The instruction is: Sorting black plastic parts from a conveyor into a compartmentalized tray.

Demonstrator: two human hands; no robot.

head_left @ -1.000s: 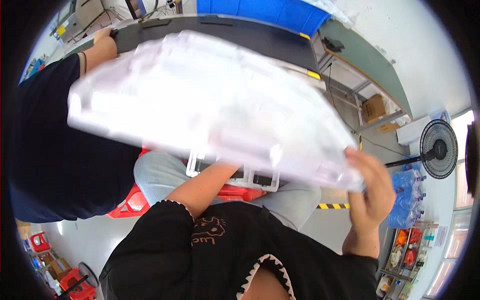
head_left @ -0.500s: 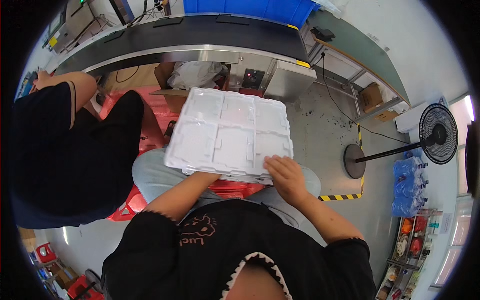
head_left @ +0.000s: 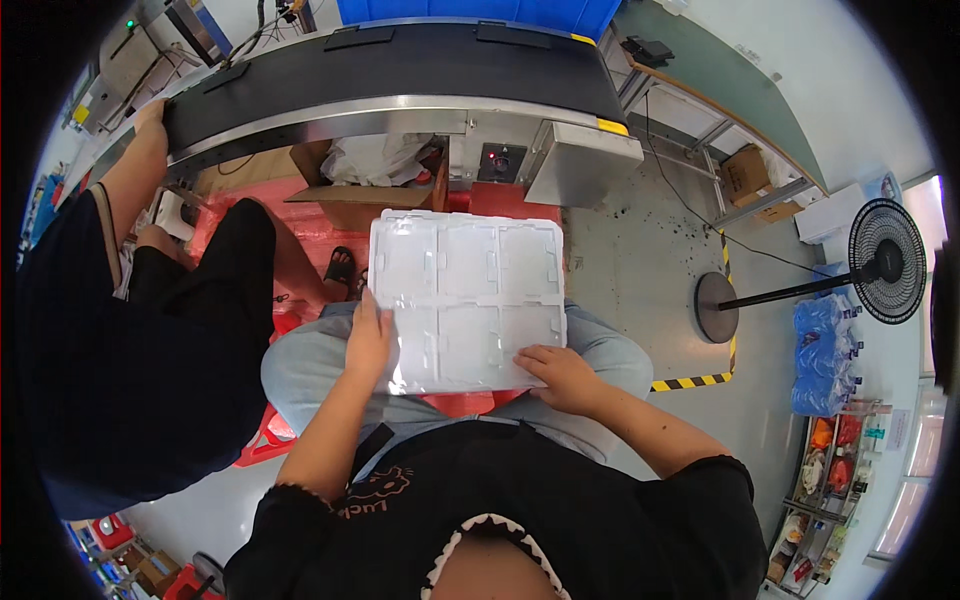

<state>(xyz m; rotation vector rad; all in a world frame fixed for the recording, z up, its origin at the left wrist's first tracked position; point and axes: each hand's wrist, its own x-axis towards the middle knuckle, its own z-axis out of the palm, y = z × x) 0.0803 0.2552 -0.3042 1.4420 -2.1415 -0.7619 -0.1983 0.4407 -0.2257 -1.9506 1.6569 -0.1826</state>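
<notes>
On my lap rests a white plastic tray [head_left: 468, 318] with six shallow rectangular compartments; its glossy surface reflects light. My left hand [head_left: 369, 338] grips its left edge, fingers along the side and thumb over the rim. At the near right corner my right hand [head_left: 560, 378] holds the tray with its fingers bent over the top. Whether further trays lie under this one is hidden from above.
Beyond my knees runs a black conveyor belt [head_left: 400, 75] with a metal control box [head_left: 583, 165] at its right end. Below it stands an open cardboard box [head_left: 375, 205]. A co-worker [head_left: 150, 320] sits close on my left. A fan [head_left: 885, 262] stands at the right.
The tray has come nearer to me and turned straighter. My left hand has moved from beneath its near edge to its left side. The co-worker's arm now reaches to the belt.
</notes>
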